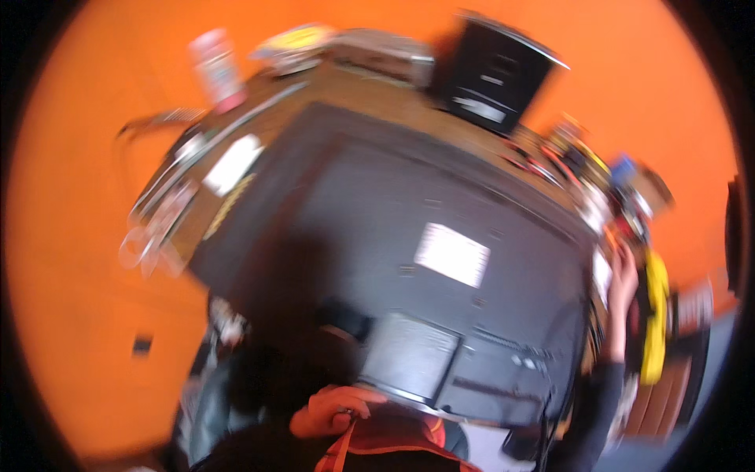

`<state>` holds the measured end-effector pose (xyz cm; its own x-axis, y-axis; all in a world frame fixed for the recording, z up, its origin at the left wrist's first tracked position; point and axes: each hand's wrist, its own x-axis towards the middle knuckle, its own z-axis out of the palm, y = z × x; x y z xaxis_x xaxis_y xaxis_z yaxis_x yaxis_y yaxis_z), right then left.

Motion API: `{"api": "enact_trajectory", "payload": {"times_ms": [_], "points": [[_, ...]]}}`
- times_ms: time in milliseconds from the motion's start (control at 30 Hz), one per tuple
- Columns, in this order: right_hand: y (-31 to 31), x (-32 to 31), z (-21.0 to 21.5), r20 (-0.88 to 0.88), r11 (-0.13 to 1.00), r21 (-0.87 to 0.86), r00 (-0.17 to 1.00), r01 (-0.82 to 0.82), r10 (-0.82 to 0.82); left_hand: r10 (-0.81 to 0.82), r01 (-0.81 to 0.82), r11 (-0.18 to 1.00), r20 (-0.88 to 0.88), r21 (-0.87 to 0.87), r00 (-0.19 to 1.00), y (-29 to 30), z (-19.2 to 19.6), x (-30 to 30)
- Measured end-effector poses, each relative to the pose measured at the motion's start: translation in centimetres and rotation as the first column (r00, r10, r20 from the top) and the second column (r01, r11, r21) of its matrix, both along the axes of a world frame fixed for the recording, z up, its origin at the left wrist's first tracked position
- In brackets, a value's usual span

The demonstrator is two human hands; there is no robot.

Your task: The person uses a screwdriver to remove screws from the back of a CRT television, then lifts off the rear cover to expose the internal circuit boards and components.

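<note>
A large black flat-screen television [370, 212] lies with its back up on the table, a white label [452, 253] stuck on it. A silvery rectangular plate [410, 355] sits at its near edge. My left hand [334, 409] is just below that edge, fingers curled inward; what they hold, if anything, is hidden. Stretched far to the right, my right hand [624, 275] reaches past the television to the cluttered table side. Its fingertips are at a small orange object [611, 234], too blurred to name, and I cannot make out whether they grip it.
A black box-shaped case [497, 75] stands at the back. Small tools and bottles [578, 157] crowd the right side, with a yellow object [654, 315] beside my right forearm. On the left are a pink-and-white bottle [218, 71], a white card [233, 165] and a long rod [228, 134].
</note>
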<state>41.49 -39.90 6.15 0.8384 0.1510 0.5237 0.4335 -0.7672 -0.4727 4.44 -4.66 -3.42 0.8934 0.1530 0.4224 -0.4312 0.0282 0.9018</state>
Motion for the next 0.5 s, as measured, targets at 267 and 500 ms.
{"api": "enact_trajectory", "payload": {"times_ms": [267, 500], "points": [[2.4, -2.6, -1.3, -0.048, 0.951, -0.220, 0.976, -0.219, 0.214, 0.740, -0.710, 0.667, -0.310, 0.225, 0.597, 13.1, 10.6, 1.7], [-1.3, -8.0, 1.8, 0.138, 0.931, -0.359, 0.990, 0.060, -0.011, 0.679, -0.747, 0.664, -0.387, -0.040, 0.624, 14.5, 10.3, 3.5]]}}
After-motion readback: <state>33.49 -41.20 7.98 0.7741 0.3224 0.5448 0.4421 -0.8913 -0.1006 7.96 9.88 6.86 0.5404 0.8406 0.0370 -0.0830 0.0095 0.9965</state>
